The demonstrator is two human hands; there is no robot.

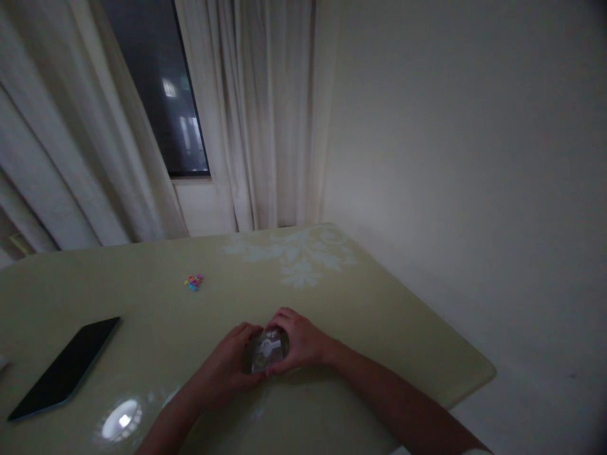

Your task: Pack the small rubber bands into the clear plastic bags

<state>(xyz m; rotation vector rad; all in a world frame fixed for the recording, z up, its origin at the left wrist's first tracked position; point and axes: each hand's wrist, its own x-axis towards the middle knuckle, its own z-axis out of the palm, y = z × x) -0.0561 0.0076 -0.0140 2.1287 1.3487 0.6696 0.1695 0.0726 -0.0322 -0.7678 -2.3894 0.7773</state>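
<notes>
Between my two hands is a small round case (266, 351) with a glossy, see-through-looking top that catches the light. My left hand (232, 360) curls around its left side, thumb at the near edge and fingers at the far edge. From the right, my right hand (301, 341) wraps the opposite side in the same way. The fingertips of both hands nearly meet at the front and back. What lies inside the case is too blurred to tell. A small pile of colourful bits (193, 282) lies on the table farther off to the left.
The pale green table (379, 316) has a white floral pattern (303, 253) near its far corner. A dark tablet (66, 370) lies flat at the left. Curtains (270, 114) and a window (165, 88) stand behind, and a wall (465, 158) runs along the right.
</notes>
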